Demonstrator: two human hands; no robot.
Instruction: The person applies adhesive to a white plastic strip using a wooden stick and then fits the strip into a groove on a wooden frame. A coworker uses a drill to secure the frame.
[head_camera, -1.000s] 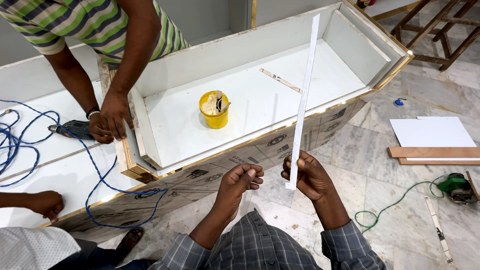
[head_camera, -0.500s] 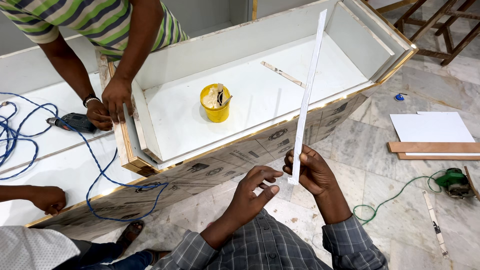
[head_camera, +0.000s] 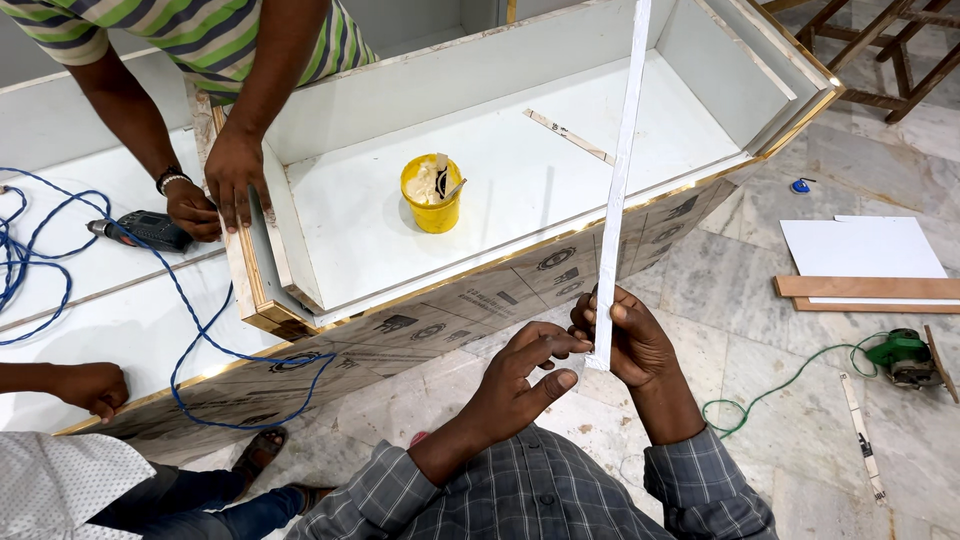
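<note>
My right hand (head_camera: 628, 338) grips the lower end of a long thin white laminate strip (head_camera: 620, 170), which stands nearly upright in front of the cabinet. My left hand (head_camera: 525, 378) reaches across with its fingertips touching the strip's bottom end beside my right thumb. Just beyond both hands lies a large white-lined plywood cabinet (head_camera: 500, 270) on its back, its patterned side facing me. A yellow pot of glue (head_camera: 432, 194) with a spreader in it sits inside the cabinet.
A person in a striped shirt rests one hand (head_camera: 236, 178) on the cabinet's partition edge and the other by a drill (head_camera: 145, 230) with a blue cable (head_camera: 190, 310). Another person's hand (head_camera: 92, 388) is at lower left. White sheets with wood strips (head_camera: 865, 280) and a green power tool (head_camera: 905, 355) lie on the marble floor.
My left hand opened from a loose fist and moved right to touch the strip's bottom end. The strip has tilted slightly more upright. The striped-shirt person's hands shifted a little.
</note>
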